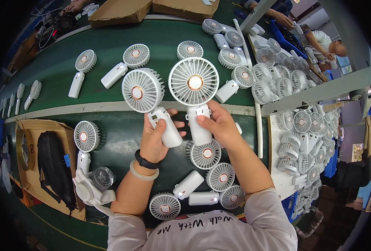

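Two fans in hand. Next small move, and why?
Probably lower the upright fan in the right hand onto the far green surface: the left hand holds a tilted fan, so neither hand is free, and other fans lie there, spaced out.

A cardboard box (pixel 68 142) holds a black pouch (pixel 53 167) and tape roll (pixel 32 150); brown cartons (pixel 120 11) lie beyond.
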Tool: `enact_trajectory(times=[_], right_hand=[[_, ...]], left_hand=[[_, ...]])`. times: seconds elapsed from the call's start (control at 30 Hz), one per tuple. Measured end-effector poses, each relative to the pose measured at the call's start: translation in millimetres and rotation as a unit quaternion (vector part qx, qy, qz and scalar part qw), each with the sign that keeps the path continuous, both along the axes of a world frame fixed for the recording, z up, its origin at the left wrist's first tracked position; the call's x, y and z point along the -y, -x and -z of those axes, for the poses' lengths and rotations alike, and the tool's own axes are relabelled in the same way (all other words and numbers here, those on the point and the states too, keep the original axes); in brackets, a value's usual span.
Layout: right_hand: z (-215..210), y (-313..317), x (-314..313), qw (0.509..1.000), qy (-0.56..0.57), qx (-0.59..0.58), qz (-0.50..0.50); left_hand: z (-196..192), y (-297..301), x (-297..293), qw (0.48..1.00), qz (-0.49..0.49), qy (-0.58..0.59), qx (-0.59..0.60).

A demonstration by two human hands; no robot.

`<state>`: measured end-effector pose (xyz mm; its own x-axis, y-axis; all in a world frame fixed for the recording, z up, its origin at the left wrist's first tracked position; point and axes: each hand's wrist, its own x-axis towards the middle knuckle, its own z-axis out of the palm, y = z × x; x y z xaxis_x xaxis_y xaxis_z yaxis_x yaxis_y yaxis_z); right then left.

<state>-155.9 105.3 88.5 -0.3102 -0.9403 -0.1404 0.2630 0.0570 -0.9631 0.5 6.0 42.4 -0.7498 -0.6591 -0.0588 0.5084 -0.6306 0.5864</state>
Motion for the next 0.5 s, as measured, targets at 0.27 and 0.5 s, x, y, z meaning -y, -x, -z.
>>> enact_trajectory(times=[0.27,0.5], right_hand=[[4,2,3,1.0,-0.001,0.001,0.022],[4,2,5,0.999,-0.006,0.002,0.041]], left_hand=[[15,0,0,0.999,0.017,0.031,-0.035],[11,1,1,0.997,0.054,0.003,-0.056]])
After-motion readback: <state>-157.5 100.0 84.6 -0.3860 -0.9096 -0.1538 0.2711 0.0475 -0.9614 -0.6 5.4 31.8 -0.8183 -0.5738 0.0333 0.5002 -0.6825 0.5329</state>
